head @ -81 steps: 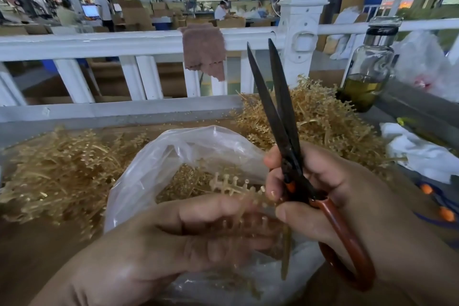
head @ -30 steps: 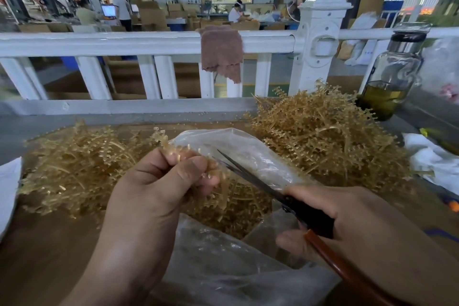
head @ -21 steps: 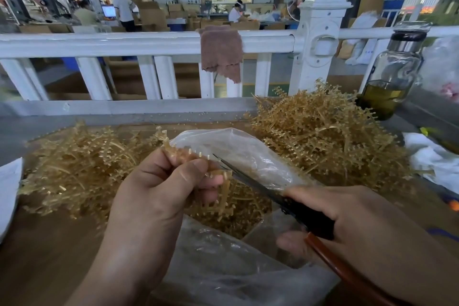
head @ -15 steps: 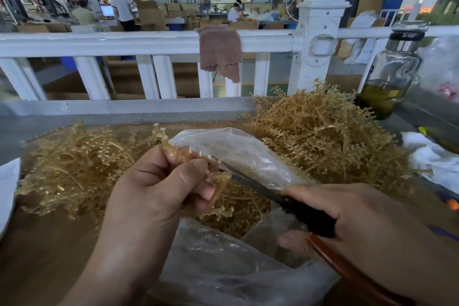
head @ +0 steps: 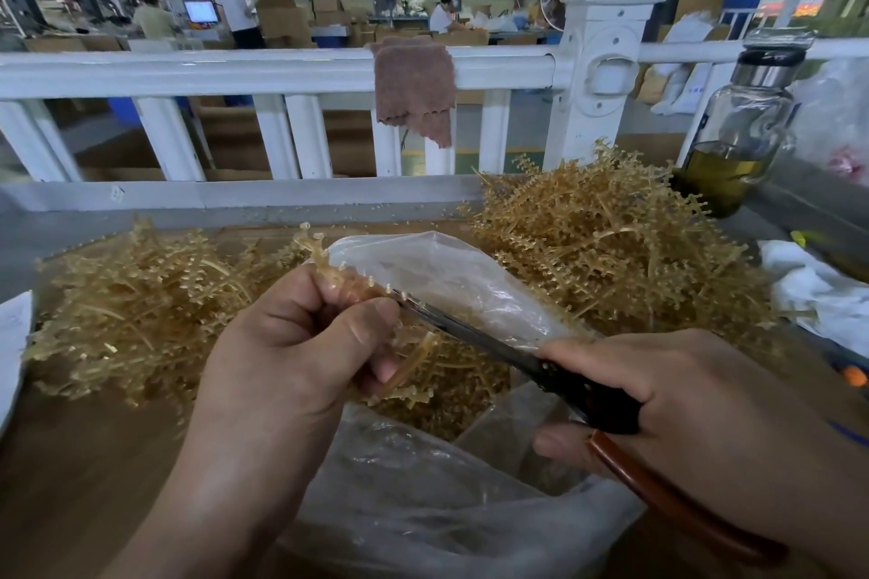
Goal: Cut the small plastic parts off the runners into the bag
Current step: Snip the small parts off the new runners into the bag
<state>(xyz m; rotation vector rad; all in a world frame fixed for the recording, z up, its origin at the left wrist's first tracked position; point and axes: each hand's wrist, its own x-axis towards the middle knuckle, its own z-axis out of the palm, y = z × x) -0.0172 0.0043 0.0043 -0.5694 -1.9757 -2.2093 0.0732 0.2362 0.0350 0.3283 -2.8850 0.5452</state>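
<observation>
Runner [head: 350, 284] now meets scissors [head: 470, 331], which have closed.

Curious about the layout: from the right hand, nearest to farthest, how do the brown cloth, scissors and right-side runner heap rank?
1. Scissors, gripped in the right hand.
2. Runner heap, just behind on the table.
3. Brown cloth, over the far white railing.

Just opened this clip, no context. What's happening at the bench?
A person is trimming moulded parts by hand. The left hand pinches a tan plastic runner over the open clear bag, and the right hand grips black scissors, blades laid along the runner's row of small parts. Tan pieces already lie in the bag. More runners lie in a left heap and a right heap.
</observation>
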